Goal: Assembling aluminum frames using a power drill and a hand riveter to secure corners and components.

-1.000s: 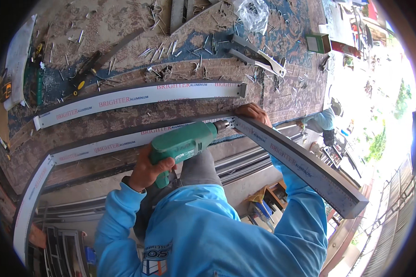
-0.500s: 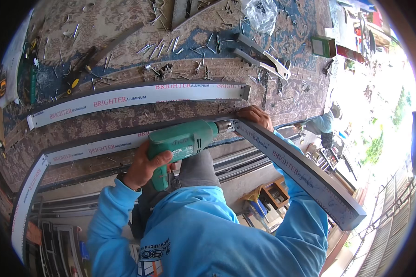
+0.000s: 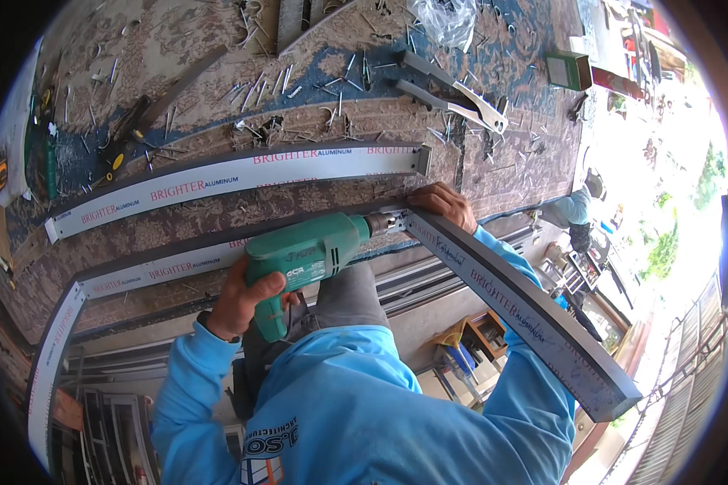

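Centre: left hand (image 3: 247, 297) wrapped round green drill (image 3: 303, 249), right hand (image 3: 445, 205) curled over metal frame (image 3: 505, 295); work stays at the same corner (image 3: 399, 218).

And it's metal everywhere across the worn, patterned table covering (image 3: 514, 179), slim pins (image 3: 256, 87) strewn at every angle! At the far side sits a crumpled clear plastic bag (image 3: 446, 23), and just nearer, a long-handled tool (image 3: 487, 115) lies with its arms spread. Out right, a green box (image 3: 569, 70); over left, a black-and-yellow tool (image 3: 117, 158). Past the table's edge, a co-worker in light blue (image 3: 574, 208), and down low, a wooden shelf unit (image 3: 487, 333)!
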A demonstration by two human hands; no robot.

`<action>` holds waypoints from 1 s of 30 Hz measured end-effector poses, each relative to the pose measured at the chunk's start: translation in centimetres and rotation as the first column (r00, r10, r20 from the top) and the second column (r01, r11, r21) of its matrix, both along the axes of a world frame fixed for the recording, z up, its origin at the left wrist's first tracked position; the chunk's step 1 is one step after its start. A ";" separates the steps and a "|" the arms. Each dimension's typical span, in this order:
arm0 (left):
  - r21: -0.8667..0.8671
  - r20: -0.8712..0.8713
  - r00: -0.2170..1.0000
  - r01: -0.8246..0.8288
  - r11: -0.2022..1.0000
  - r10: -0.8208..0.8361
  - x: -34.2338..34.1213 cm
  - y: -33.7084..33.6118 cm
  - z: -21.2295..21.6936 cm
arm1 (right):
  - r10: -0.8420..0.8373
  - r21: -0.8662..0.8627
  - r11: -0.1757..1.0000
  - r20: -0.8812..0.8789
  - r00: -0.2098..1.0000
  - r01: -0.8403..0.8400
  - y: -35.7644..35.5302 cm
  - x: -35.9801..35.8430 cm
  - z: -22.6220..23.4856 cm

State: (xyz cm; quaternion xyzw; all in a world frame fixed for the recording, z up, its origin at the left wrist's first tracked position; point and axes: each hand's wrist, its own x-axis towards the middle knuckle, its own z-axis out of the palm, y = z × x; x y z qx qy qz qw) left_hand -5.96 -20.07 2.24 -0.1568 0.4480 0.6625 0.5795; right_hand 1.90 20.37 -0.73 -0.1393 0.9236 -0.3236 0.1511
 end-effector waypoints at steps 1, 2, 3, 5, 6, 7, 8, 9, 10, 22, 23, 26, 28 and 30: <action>0.010 0.000 1.000 0.005 1.000 -0.005 -0.1 0.0 0.0 | -0.001 -0.020 1.000 -0.024 1.000 0.001 0.0 0.0 0.0; 0.008 0.000 1.000 0.012 1.000 -0.012 -0.1 0.0 0.0 | -0.002 -0.018 1.000 -0.021 1.000 0.001 0.0 0.0 0.0; 0.014 -0.004 1.000 0.018 1.000 -0.018 -0.2 0.1 0.0 | -0.004 0.000 1.000 -0.003 1.000 0.004 0.0 0.0 0.0; 0.016 -0.006 1.000 0.024 1.000 -0.023 -0.2 0.1 0.1 | -0.003 -0.013 1.000 -0.022 1.000 0.002 -0.1 -0.1 0.0; -0.002 0.012 1.000 0.014 1.000 -0.014 -0.2 0.1 0.2 | -0.005 0.002 1.000 -0.014 1.000 0.005 -0.2 -0.2 0.0; -0.013 0.028 1.000 0.007 1.000 -0.007 -0.3 0.1 0.2 | 0.002 -0.010 1.000 -0.027 1.000 -0.002 -0.2 -0.2 0.0; -0.017 0.032 0.999 0.004 1.000 -0.004 -0.3 0.1 0.3 | -0.004 -0.030 1.000 -0.037 0.999 0.003 -0.3 -0.2 0.0; 0.005 0.043 0.999 -0.011 1.000 0.011 -0.3 0.1 0.2 | -0.015 -0.036 0.999 -0.036 0.999 0.014 -0.4 -0.3 -0.1; 0.029 0.052 0.998 -0.040 0.999 0.039 -0.4 0.1 0.2 | -0.001 -0.049 0.999 -0.051 0.999 -0.002 -0.4 -0.3 -0.2; 0.039 0.031 0.999 0.031 0.999 -0.033 -1.1 0.3 0.0 | -0.035 -0.049 0.998 -0.069 0.997 0.031 -0.8 -0.4 -0.3; 0.032 0.041 0.998 0.040 0.999 -0.041 -1.2 0.4 0.1 | -0.037 -0.057 0.998 -0.075 0.997 0.033 -0.8 -0.5 -0.3; 0.056 0.045 0.999 -0.006 0.998 0.003 -1.5 0.6 0.5 | -0.037 -0.064 0.997 -0.082 0.996 0.032 -0.8 -0.5 -0.3; 0.059 0.053 0.998 -0.025 0.998 0.022 -1.7 0.7 0.8 | -0.033 -0.062 0.998 -0.084 0.996 0.028 -0.8 -0.5 -0.4; 0.052 0.052 0.999 -0.009 0.999 0.006 -2.1 0.9 1.1 | -0.033 -0.053 0.998 -0.062 0.998 0.030 -0.7 -0.5 -0.5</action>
